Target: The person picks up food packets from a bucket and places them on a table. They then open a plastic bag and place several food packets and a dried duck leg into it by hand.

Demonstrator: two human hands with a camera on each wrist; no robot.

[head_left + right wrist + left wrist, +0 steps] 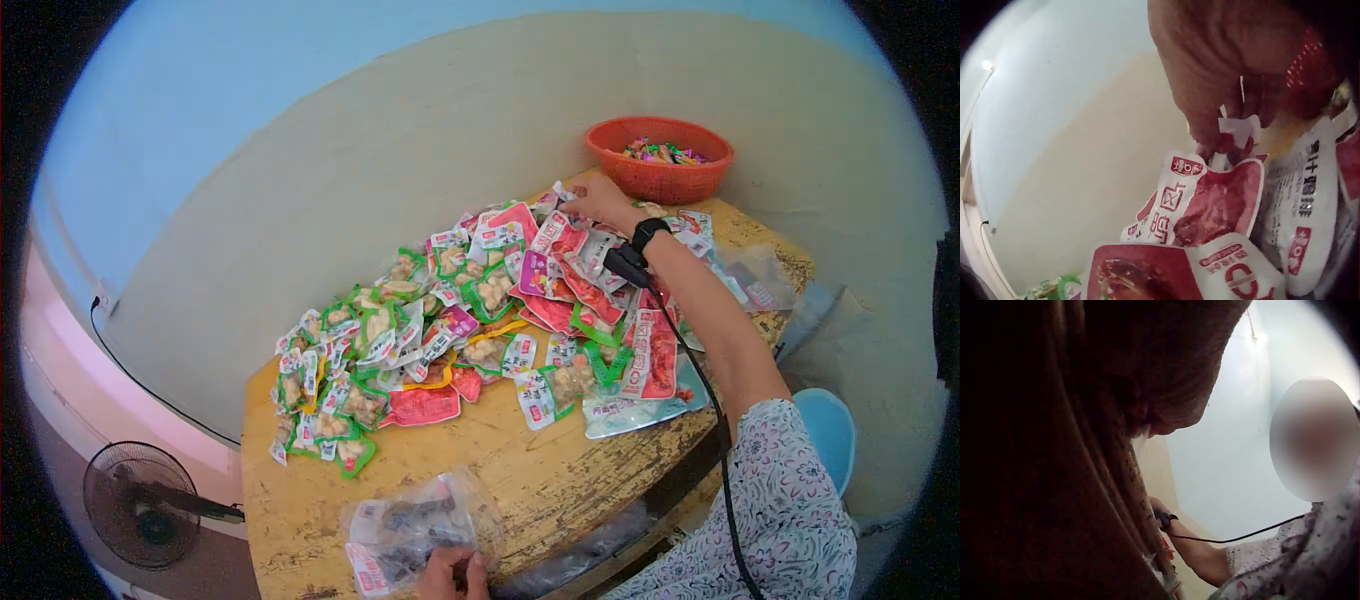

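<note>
In the head view, a clear plastic bag (425,520) with dark packets inside lies at the table's front edge. My left hand (452,575) pinches its near edge between thumb and fingers; the left wrist view shows that hand (1163,375) dark and close. At the far end of a heap of snack packets (490,290), my right hand (602,200) reaches in with bent fingers. The right wrist view has the right hand (1229,69) pinching a small white and red packet (1244,131), just above a larger red and white packet (1222,194). Its fingertips are partly hidden.
A red basket (660,180) of small colourful wrapped pieces stands behind the right hand. Clear bags (760,275) lie at the table's right end. A black cable (715,400) runs from the right wrist. A fan (150,505) stands left, a light blue basin (828,440) right.
</note>
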